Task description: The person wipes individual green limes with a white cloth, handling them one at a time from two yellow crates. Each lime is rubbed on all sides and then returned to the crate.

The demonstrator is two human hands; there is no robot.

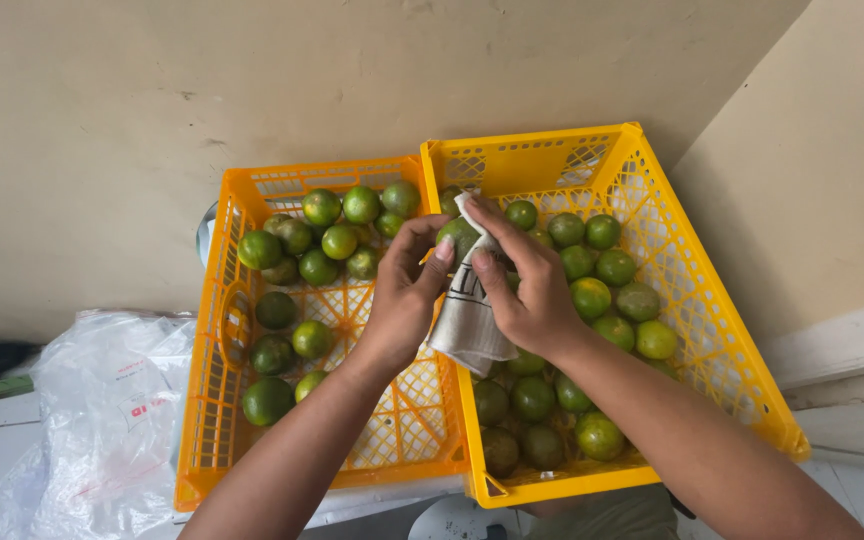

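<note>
My left hand [402, 295] grips a green citrus fruit [457, 236] above the seam between two crates. My right hand [524, 285] presses a pale grey cloth [467, 320] against that fruit, with the cloth hanging down below my fingers. The orange-yellow crate [214, 400] on the left holds several green fruits, mostly at its far end. The brighter yellow crate [722, 340] on the right is fuller, with several green and yellowish-green fruits.
A crumpled clear plastic bag [102, 420] lies on the tiled floor to the left of the crates. A beige wall [352, 70] rises directly behind both crates, with a corner and white skirting [842, 345] at the right.
</note>
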